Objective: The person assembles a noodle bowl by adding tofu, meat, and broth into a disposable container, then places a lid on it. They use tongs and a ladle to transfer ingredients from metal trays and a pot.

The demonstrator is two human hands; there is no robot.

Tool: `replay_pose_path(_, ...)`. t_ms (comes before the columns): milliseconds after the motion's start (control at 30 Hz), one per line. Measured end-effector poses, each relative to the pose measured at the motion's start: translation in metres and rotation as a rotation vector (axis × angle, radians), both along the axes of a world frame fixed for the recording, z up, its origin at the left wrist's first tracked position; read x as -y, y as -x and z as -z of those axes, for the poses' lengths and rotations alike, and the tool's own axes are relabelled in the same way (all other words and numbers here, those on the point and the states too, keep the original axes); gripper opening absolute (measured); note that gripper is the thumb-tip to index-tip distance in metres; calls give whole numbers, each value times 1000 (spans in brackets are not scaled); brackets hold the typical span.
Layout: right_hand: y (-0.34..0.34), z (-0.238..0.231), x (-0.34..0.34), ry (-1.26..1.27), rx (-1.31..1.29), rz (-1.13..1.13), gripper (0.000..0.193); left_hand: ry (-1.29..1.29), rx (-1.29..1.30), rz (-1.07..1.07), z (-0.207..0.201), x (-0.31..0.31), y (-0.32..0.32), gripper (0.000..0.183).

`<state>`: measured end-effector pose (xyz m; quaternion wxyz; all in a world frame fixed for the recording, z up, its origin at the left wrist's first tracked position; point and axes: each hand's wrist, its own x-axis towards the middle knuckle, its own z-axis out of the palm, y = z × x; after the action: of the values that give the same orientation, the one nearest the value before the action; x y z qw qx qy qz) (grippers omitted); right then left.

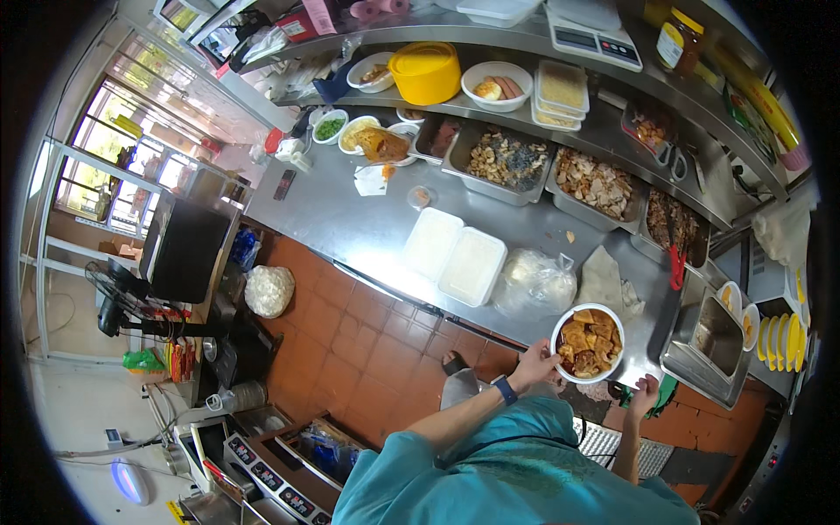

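My left hand point(535, 366) is closed on the left rim of a round white bowl point(584, 381). Braised-looking brown and golden food pieces point(589, 343) in dark sauce fill the bowl, which is held at the counter's near edge. Just right of and below the bowl is my right hand point(645, 398), its fingers loosely bent and apart, with nothing visible in them. Beyond the bowl lie a pale cloth point(604, 278) and a knotted clear plastic bag point(535, 284) with whitish contents. Two white lidded boxes point(472, 267) sit left of the bag.
Metal pans of chopped food point(593, 185) line the counter's back, and red-handled tongs point(677, 267) rest in the right one. A shelf point(394, 98) above carries a yellow tub point(424, 73) and bowls. Metal trays point(700, 372) stand at right. Tiled floor point(350, 324) shows at left.
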<state>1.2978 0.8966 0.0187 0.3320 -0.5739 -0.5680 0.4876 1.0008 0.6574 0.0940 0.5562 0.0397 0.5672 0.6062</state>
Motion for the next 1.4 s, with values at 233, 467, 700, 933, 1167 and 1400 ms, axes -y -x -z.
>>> replay_pose_path(233,106,-74,52,-306,-70,82,19,-136,136,-48,-114,95,111,20)
replay_pose_path(467,335,-195,128,-348,-188,-106,21,-70,-61,-131,-159,250,261,29)
replay_pose_path(700,636,-284,188,-769,-32,-674,18,121,-172,-309,-155,383,388,25)
replay_pose_path(933,870,-337,122,-1318,407,-894,22,179,-199,-533,-100,456,473,18)
replay_pose_path(1167,916,-368,105,-990,837,-1172,23,168,-148,-591,-46,484,546,28)
replay_pose_path(1400,914,-365,124,-1120,991,-1022,7,115,-133,-533,0,485,616,10)
